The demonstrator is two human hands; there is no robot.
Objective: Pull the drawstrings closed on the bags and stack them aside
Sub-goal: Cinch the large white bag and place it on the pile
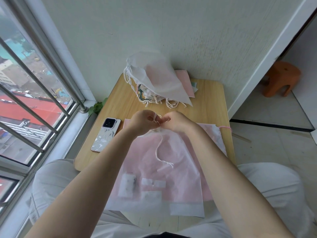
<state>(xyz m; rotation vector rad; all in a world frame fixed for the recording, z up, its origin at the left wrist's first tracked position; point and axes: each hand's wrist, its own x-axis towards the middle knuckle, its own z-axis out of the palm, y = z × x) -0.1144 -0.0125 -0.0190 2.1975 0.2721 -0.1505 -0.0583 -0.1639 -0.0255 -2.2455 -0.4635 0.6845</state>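
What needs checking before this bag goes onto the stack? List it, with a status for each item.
1. Both hands on the cord: left hand and right hand pinch the drawstring at the bag's mouth. Ok.
2. Mouth of the near bag drawn shut: it looks gathered into a narrow neck under the hands. Ok, though the fingers hide part of it.
3. Knot or bow finished: cannot tell, fingers cover it.
4. Loose cord end clear of snags: it lies free on the bag. Ok.
5. Room on the pile of finished bags at the far edge of the table: ok.
6. Phone out of the path: left of the bag, apart from it. Ok.
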